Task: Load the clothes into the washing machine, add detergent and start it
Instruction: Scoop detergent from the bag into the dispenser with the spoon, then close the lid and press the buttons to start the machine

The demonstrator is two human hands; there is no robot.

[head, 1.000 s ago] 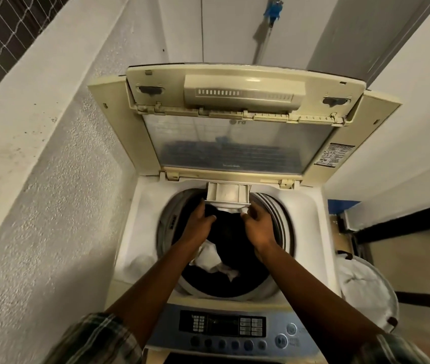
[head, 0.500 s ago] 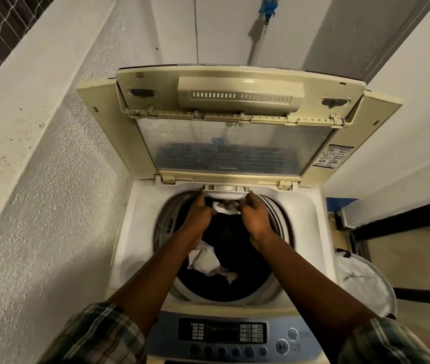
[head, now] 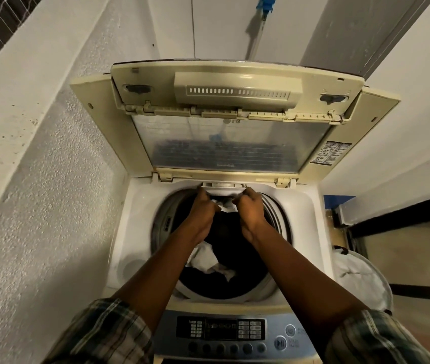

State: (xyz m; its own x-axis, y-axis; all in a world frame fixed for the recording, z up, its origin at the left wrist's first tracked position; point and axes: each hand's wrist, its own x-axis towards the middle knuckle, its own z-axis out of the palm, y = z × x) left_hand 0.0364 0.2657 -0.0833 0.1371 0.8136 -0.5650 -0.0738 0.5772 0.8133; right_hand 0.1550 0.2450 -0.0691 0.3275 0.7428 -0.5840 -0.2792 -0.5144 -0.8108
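My left hand and right hand are both at the back rim of the washing machine, just under the lid hinge. Fingers on each are curled tight, knuckles toward me, pressed at the two ends of the detergent drawer, left at its left corner, right at its right corner. The drawer is white and shows only as a thin strip below the hinge line. There's motion blur there, so I can't tell if the fingers actually grip the drawer front or just push against it. A scrap of white shows between the two hands; could be cloth, not sure.

Clothes are in the drum: mostly a dark load, with a white piece lying on top toward the near-left side. Both forearms cross over the drum opening; plaid sleeves are rolled at the elbows.

The lid stands folded up against the wall behind, clear panel facing me. The control panel is at the near edge, with a dark display and a row of round buttons. A laundry basket with a white liner sits on the floor to the right of the machine. A textured wall runs along the left.
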